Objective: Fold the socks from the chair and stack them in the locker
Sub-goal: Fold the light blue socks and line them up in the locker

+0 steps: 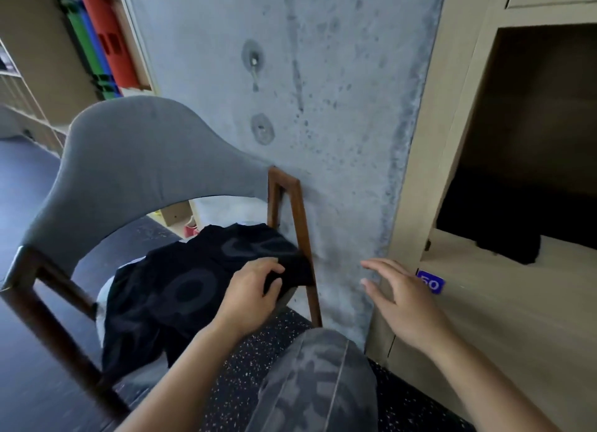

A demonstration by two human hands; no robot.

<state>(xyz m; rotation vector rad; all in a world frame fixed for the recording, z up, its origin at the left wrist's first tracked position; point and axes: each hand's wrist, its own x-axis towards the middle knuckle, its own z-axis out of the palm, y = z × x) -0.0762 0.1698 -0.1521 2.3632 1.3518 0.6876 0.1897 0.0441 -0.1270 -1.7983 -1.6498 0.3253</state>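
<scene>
knee (316, 383) in grey patterned trousers, lowest in the frame, over a speckled floor (258, 344).

left hand (250, 294): fingers curled down onto the right edge of a black fabric pile (181, 289) on the chair (139, 160) seat, pinching a dark fold there. whether that fold is a sock or part of a larger printed garment cannot be told.

right hand (399, 297): fingers spread and relaxed, holding nothing, hovering in front of the lower locker (458, 173) panel beside a blue number tag (430, 281), well apart from the pile.

dark item (510, 246): lies on the floor of the open locker compartment, at its front lip; likely socks already stacked, though too dark to confirm.

handling, as judged: fabric looks light, soft and limp, not fragile; it will sag and drag neighbouring cloth when lifted. best taken by a pinch at one end or cuff, then drawn clear of the pile so both hands can flatten and fold it.

concrete wall (290, 76): stands between chair and locker.
</scene>
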